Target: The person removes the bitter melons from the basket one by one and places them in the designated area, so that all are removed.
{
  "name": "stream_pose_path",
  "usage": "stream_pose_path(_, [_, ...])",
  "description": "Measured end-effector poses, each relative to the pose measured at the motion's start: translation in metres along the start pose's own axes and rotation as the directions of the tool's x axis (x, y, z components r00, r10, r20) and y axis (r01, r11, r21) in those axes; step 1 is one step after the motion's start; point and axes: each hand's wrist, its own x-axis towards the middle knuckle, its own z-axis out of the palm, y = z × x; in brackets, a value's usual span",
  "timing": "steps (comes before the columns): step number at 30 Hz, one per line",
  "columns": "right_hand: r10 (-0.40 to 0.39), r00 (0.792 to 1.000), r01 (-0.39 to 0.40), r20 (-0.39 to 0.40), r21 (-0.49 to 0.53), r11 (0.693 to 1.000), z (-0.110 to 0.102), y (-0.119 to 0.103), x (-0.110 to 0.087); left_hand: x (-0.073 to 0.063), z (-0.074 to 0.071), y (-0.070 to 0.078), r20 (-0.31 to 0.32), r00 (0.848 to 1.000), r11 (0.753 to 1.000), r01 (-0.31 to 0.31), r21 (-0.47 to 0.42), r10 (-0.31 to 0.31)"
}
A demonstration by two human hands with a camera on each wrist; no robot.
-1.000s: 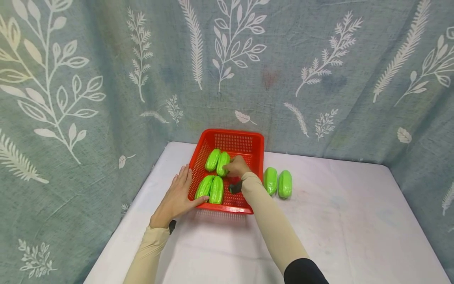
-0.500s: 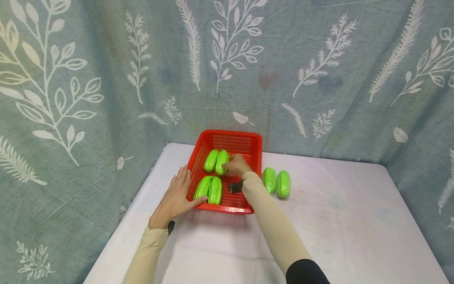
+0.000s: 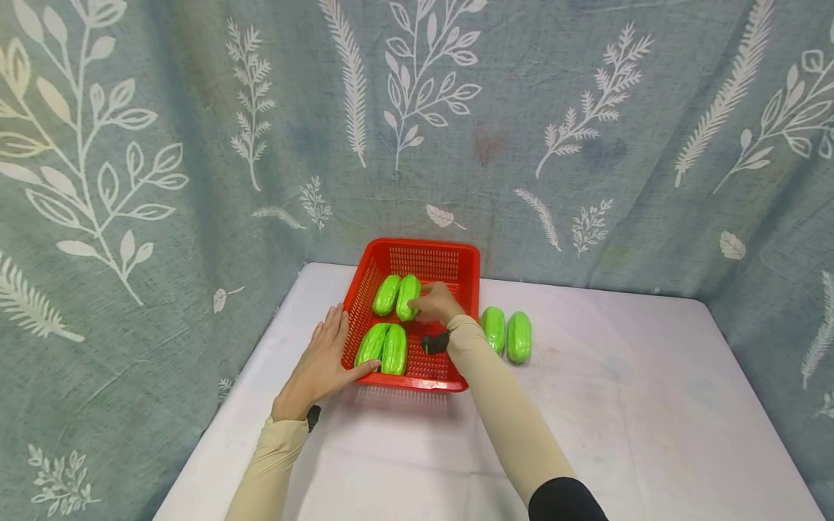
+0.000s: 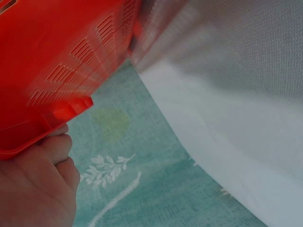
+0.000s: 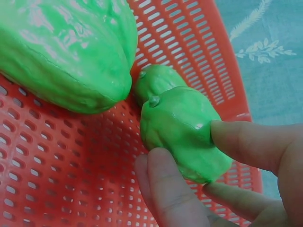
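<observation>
A red plastic basket (image 3: 423, 383) stands on the table. Inside lie two pairs of bright green, ridged gourds: one nearer pair (image 3: 394, 351) and one farther pair. My right hand (image 3: 439, 302) pinches the right gourd (image 3: 407, 297) of the farther pair between thumb and fingers; the right wrist view shows this gourd (image 5: 182, 127) lying against its neighbour (image 5: 158, 80). My left hand (image 3: 319, 362) rests along the basket's left side, fingers straight, thumb over the near left corner. From the left wrist, the hand (image 4: 42, 184) shows just below the rim.
Two more green gourds (image 3: 519, 338) lie side by side on the white tablecloth (image 3: 619, 405), just right of the basket. A patterned grey-green curtain (image 3: 482, 181) hangs behind the table and along its left side.
The view has shifted slightly. Both hands, the basket and the gourds keep nearly the same places, with the right hand still on the same gourd.
</observation>
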Motion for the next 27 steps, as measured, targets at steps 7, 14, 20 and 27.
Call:
stream_pose_path(7, [-0.009, 1.000, 0.009, 0.016, -0.002, 1.000, -0.003, -0.007, -0.005, 0.001, 0.000, -0.002, -0.004, 1.000, 1.000, 0.000, 0.006, 0.000])
stream_pose_path(14, [-0.010, 1.000, 0.010, 0.028, 0.004, 1.000, -0.008, -0.012, -0.015, 0.000, 0.001, -0.001, 0.015, 1.000, 1.000, 0.006, -0.009, -0.006])
stream_pose_path(20, [-0.020, 0.999, 0.017, 0.050, 0.051, 0.999, -0.013, -0.011, -0.018, 0.000, 0.003, -0.003, 0.014, 1.000, 1.000, 0.009, -0.012, -0.009])
stream_pose_path(27, [-0.060, 0.997, 0.057, 0.050, 0.069, 0.996, -0.022, -0.016, -0.030, 0.001, 0.003, -0.004, 0.013, 1.000, 1.000, 0.009, -0.009, -0.009])
